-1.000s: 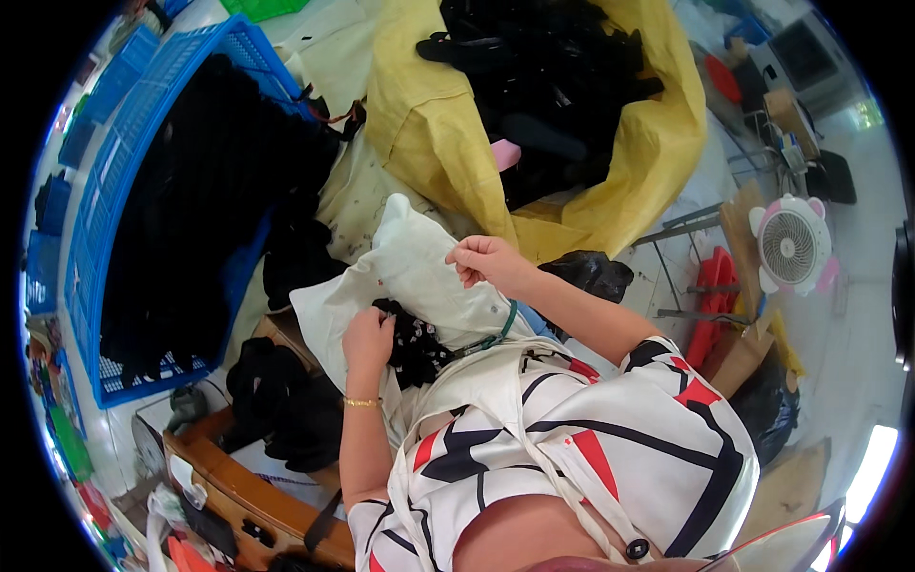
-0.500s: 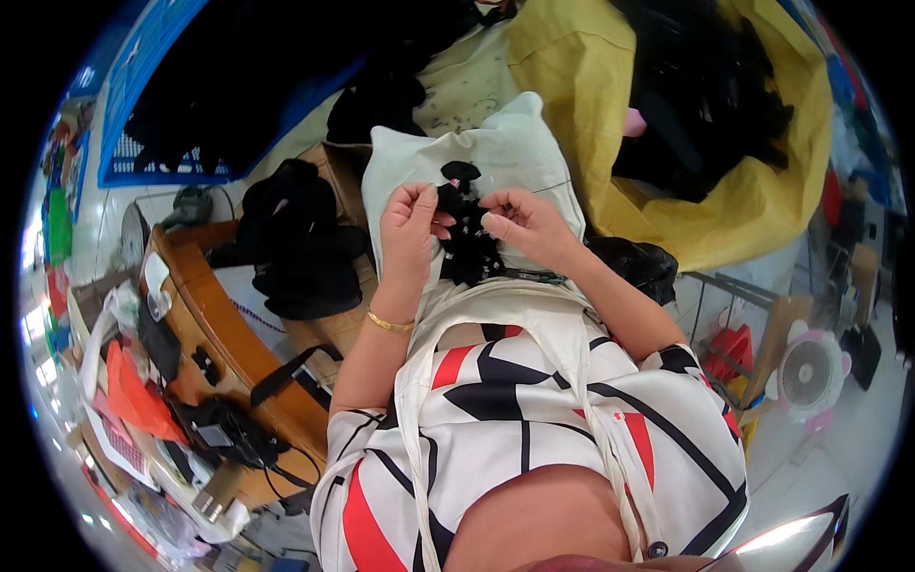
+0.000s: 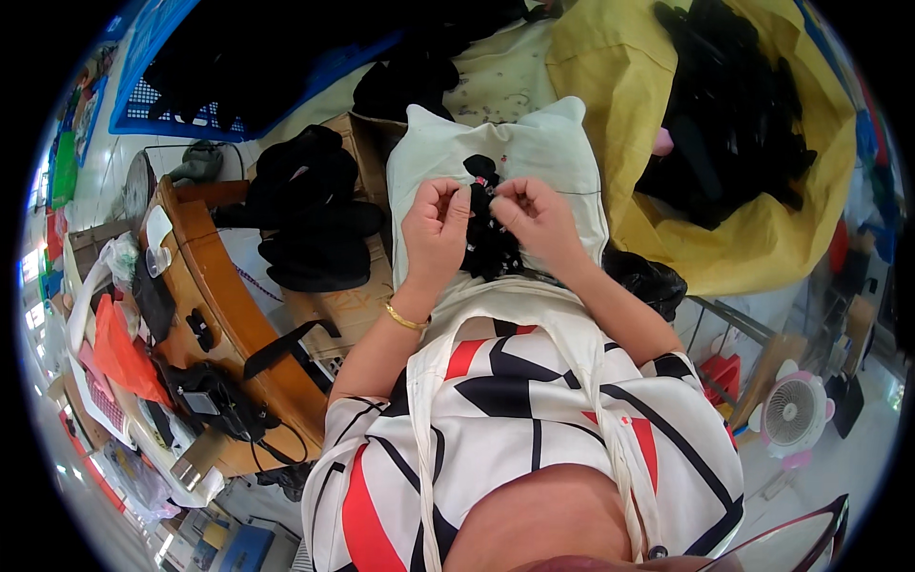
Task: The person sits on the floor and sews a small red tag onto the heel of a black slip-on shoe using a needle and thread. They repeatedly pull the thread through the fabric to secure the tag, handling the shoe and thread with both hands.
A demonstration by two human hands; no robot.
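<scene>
A small black fabric piece with pale specks (image 3: 491,250) lies on a white cushion (image 3: 562,143) in front of me. My left hand (image 3: 438,229) is closed in a pinch on the fabric's left edge, thumb upward. From the other side my right hand (image 3: 541,221) pinches at the same piece, fingertips close to the left thumb. Whether a needle or thread sits between the right fingers is too small to make out. A thin dark line runs over the cushion beside the right hand. Above the fingertips, the fabric's top end shows a small reddish spot.
A yellow sack (image 3: 610,191) full of black pieces stands at the right, and a blue crate (image 3: 143,105) heaped with black items at the far left. Left of the cushion are black fabric pieces (image 3: 319,257) and a cluttered wooden table (image 3: 229,324). A fan (image 3: 793,412) stands right.
My hands have come closer together over the black fabric, the right fingers now nearer the left thumb. The whole view has shifted slightly.
</scene>
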